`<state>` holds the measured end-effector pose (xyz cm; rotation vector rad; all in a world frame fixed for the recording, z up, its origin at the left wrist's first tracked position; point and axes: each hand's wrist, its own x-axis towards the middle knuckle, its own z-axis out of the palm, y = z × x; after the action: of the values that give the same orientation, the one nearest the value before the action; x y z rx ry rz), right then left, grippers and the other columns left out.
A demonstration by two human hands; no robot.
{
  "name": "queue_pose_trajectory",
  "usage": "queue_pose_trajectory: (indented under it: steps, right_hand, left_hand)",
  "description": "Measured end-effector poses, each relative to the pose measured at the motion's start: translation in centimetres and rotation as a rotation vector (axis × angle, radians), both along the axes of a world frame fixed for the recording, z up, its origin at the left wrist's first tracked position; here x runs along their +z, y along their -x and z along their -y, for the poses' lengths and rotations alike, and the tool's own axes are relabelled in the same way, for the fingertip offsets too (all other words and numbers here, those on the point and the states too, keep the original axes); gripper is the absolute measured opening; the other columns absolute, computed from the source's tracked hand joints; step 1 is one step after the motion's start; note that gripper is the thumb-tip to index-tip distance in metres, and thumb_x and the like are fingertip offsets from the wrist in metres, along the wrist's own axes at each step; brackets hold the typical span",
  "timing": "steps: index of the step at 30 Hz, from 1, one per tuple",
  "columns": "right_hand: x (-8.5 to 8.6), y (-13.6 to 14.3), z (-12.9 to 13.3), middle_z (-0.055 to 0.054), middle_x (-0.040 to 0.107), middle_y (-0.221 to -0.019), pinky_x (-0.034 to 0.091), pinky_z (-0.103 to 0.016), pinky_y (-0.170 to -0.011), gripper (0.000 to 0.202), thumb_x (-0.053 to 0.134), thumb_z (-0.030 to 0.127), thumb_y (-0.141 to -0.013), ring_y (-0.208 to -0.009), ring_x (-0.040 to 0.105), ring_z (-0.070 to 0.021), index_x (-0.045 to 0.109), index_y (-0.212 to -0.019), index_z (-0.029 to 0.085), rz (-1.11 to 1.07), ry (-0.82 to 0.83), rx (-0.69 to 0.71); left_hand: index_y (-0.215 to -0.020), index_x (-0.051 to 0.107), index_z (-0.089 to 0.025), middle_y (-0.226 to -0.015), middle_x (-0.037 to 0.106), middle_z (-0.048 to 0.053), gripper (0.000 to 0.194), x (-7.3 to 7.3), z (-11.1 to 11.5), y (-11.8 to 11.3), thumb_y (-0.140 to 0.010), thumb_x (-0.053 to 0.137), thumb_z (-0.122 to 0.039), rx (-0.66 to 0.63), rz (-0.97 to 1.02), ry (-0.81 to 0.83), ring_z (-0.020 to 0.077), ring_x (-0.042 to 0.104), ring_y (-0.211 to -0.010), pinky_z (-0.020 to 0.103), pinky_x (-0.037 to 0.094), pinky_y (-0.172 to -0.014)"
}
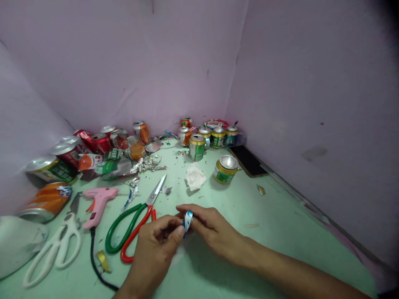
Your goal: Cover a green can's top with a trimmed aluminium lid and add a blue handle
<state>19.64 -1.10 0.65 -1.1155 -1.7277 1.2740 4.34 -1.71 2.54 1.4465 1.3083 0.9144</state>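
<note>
Between my two hands, above the green tabletop [249,274], is a small curved strip [187,221] with a blue and silver-white surface, which looks like cut can metal. My left hand [158,243] pinches its left side between thumb and fingers. From the right, my right hand [212,230] grips the same strip, its fingers partly behind it. Just left of my hands lie large scissors [151,199] with one green and one red handle, blades slightly apart. Beyond my hands are a crumpled white tissue [195,176] and a cut-down green and gold can [225,169].
A pink glue gun [100,203] with a black cord and white-handled scissors [56,245] lie at left. Several drink cans [101,143] and metal scraps [146,163] crowd the back left. More small cans [217,137] stand at the back, near a dark phone [247,160] by the right wall.
</note>
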Motion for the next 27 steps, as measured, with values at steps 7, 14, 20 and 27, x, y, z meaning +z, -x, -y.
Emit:
queue_pose_trajectory:
  steps: [7, 14, 20, 27]
  right_hand:
    - [-0.4, -0.5, -0.1, -0.013, 0.065, -0.109, 0.047, -0.033, -0.085, 0.038, 0.038, 0.015, -0.085, -0.096, 0.061, -0.0201, 0.053, -0.120, 0.010, 0.314, -0.352, 0.027]
    - [-0.1, -0.8, -0.4, -0.017, 0.066, -0.094, 0.048, -0.036, -0.068, 0.038, 0.041, 0.011, -0.080, -0.080, 0.061, -0.0249, 0.055, -0.114, 0.009, 0.637, -0.547, 0.162]
    - [0.1, -0.4, -0.6, -0.007, 0.067, -0.082, 0.046, -0.031, -0.068, 0.029, 0.041, 0.027, -0.086, -0.074, 0.060, -0.0180, 0.066, -0.095, 0.016, 0.126, -0.061, 0.053]
    - [0.3, -0.1, -1.3, -0.010, 0.064, -0.075, 0.046, -0.027, -0.054, 0.039, 0.061, 0.046, -0.066, -0.062, 0.059, -0.0158, 0.066, -0.082, 0.011, -0.399, 0.593, -0.027]
  left_hand:
    - [-0.058, 0.062, -0.015, -0.048, 0.049, -0.003, 0.018, 0.3, 0.2, 0.2, -0.061, 0.066, -0.032, 0.013, 0.042, 0.106, 0.0058, 0.034, -0.039, 0.018, 0.024, -0.036]
    - [-0.053, 0.057, -0.014, -0.042, 0.038, -0.007, 0.025, 0.4, 0.3, 0.5, -0.063, 0.066, -0.034, -0.028, 0.112, 0.218, 0.0042, 0.030, -0.038, 0.017, 0.020, -0.038]
    - [-0.074, 0.062, -0.015, -0.053, 0.056, -0.002, 0.025, 0.0, -0.1, 0.8, -0.071, 0.061, -0.039, 0.134, 0.289, 0.208, 0.0037, 0.034, -0.037, 0.016, 0.022, -0.036]
    - [-0.073, 0.064, -0.016, -0.058, 0.058, -0.003, 0.020, -0.1, -0.2, 0.7, -0.062, 0.069, -0.032, 0.146, 0.150, 0.113, 0.0044, 0.039, -0.039, 0.015, 0.027, -0.035]
